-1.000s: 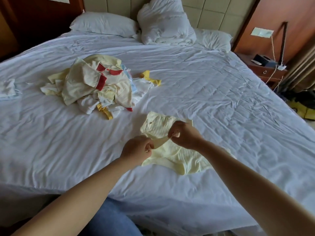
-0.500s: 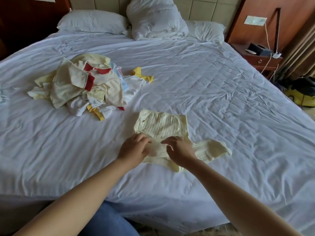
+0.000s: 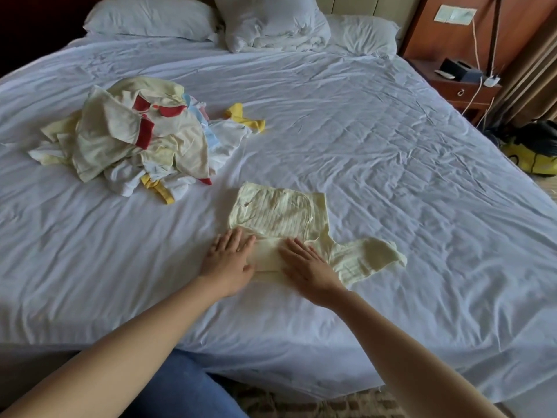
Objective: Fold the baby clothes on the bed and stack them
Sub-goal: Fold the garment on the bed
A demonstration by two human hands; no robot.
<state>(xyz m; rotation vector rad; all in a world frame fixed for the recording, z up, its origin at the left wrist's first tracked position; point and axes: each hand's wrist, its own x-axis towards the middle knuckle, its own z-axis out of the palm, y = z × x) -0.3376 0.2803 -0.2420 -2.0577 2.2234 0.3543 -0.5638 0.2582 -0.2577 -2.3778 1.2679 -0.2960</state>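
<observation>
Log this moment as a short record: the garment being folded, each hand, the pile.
garment: pale yellow baby top, flat on the bed, near part folded over, one sleeve sticking out to the right
left hand: flat, fingers straight, pressing the top's near left edge
right hand: flat, fingers straight, pressing the fold beside it
pile: unfolded clothes heaped far left of the top, apart from it
</observation>
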